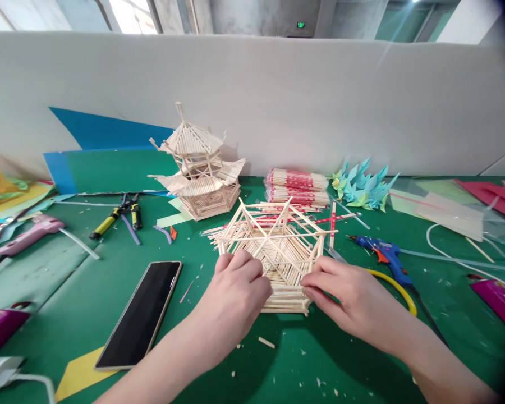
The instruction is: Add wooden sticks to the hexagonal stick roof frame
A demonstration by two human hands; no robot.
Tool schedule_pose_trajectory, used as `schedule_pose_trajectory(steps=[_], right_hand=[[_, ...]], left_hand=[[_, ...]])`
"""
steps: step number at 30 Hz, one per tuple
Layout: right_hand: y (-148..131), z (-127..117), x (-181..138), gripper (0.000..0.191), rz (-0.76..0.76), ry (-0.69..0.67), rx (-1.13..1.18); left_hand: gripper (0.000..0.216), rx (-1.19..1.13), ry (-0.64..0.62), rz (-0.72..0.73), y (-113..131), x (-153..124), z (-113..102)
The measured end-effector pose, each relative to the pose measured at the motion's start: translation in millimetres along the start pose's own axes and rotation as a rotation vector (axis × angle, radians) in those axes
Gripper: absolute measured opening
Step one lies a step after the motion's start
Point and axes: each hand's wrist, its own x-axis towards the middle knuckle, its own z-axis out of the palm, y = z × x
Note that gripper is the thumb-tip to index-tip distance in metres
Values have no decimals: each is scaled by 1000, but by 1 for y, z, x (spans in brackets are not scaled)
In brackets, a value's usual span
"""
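A partly built frame of thin wooden sticks [284, 300] stands on the green table in front of me, with slanting sticks meeting above its slatted base. My left hand [239, 294] is curled at the frame's front left, its knuckles up and fingers bent inward. What lies inside those fingers is hidden. At the front right corner my right hand [351, 289] has thumb and fingertips pinched together against the stick frame. Behind, to the left, stands a tiered stick pavilion [206, 185] with a pointed roof.
Wrapped stick bundles [297, 185] and a blue-green paper model [365, 185] stand at the back. A blue glue gun [382, 255] lies right; a phone [141, 314], pliers [113, 219] and a pink glue gun [33, 235] lie left. A white partition [278, 101] rises behind.
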Motion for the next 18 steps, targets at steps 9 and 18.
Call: schedule_pose_trajectory(steps=[9, 18], right_hand=[[1, 2, -3, 19, -54, 64, 40], [5, 6, -5, 18, -91, 86, 65]], left_hand=[[16, -83, -85, -126, -1, -13, -16], [16, -121, -44, -159, -11, -30, -24]])
